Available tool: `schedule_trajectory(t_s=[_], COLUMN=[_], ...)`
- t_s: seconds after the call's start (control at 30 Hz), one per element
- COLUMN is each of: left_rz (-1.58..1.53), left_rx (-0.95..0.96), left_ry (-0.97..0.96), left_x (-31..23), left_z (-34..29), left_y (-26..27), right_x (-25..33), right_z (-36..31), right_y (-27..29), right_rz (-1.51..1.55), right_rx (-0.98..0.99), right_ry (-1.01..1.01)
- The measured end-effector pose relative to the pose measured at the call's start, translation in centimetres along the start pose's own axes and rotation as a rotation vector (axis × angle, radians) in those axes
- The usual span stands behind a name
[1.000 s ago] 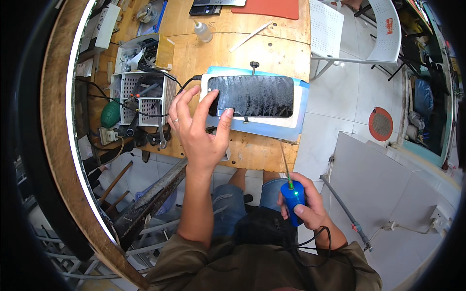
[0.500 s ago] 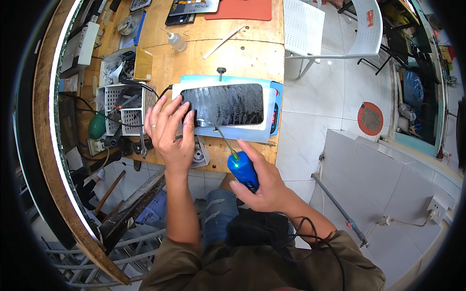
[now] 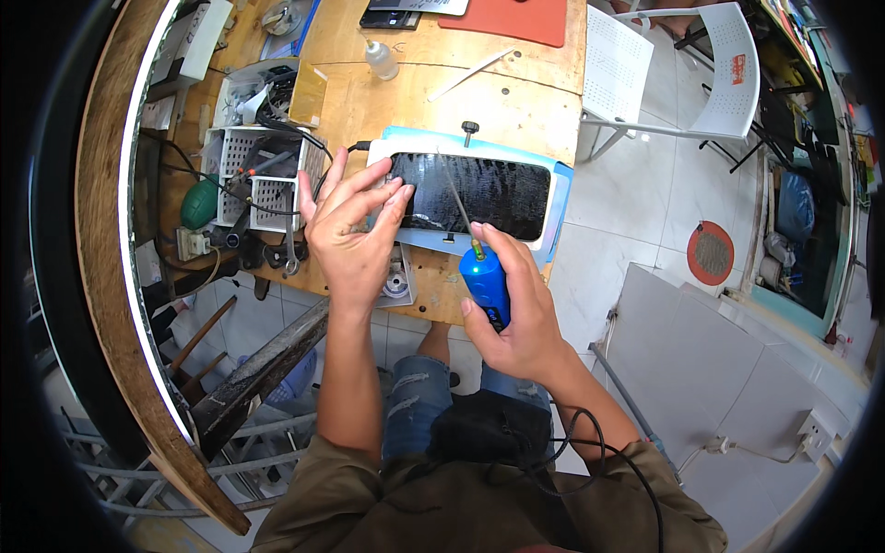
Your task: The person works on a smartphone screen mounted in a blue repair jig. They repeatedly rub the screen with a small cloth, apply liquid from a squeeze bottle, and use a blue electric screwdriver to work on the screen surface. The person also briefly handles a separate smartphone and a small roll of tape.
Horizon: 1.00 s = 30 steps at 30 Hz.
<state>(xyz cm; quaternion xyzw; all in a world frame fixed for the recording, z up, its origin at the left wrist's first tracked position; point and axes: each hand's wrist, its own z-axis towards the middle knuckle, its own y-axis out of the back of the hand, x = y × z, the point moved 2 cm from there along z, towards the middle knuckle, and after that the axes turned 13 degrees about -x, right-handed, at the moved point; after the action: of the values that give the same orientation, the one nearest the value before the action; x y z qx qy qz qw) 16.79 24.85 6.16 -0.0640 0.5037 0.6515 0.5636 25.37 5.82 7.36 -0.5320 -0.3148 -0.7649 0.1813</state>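
Note:
A phone screen [image 3: 498,194], its dark face streaked with residue, lies flat on a white and pale-blue work plate [image 3: 387,146]. My left hand [image 3: 355,244] has its fingers stretched out, with fingertips resting at the screen's left end. In my right hand [image 3: 521,323] is a blue handheld rotary tool [image 3: 485,281], gripped by its body near the table's front edge. Its long thin metal shaft [image 3: 454,189] slants over the screen toward the far edge. Whether the shaft touches the surface I cannot tell. A black knob [image 3: 470,129] stands at the plate's far side.
White baskets [image 3: 274,198] of tools and cables stand left of the plate, with a wrench [image 3: 291,256] beside them. A small bottle [image 3: 381,61], a white stick [image 3: 472,74] and a red mat [image 3: 516,20] lie farther back. A white chair [image 3: 618,64] stands right of the table.
The rotary tool's shaft has gone from the screen's near edge to across its face. My left hand stays at the screen's left end. The whole view has shifted a little.

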Motion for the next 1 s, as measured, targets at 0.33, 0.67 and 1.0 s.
schedule_trajectory(t_s=[0.33, 0.67, 1.0], left_rz=[-0.213, -0.499, -0.748], left_rx=[-0.015, 0.058, 0.020], left_ry=[0.173, 0.491, 0.728], left_x=[0.4, 0.9, 1.7], left_z=[0.5, 0.9, 0.5], left_y=[-0.3, -0.7, -0.8], right_x=[0.5, 0.7, 0.7], right_z=[0.1, 0.1, 0.1], right_y=[-0.1, -0.2, -0.4], right_rz=[-0.059, -0.064, -0.081], right_rx=[0.006, 0.013, 0.012], right_ry=[0.005, -0.014, -0.003])
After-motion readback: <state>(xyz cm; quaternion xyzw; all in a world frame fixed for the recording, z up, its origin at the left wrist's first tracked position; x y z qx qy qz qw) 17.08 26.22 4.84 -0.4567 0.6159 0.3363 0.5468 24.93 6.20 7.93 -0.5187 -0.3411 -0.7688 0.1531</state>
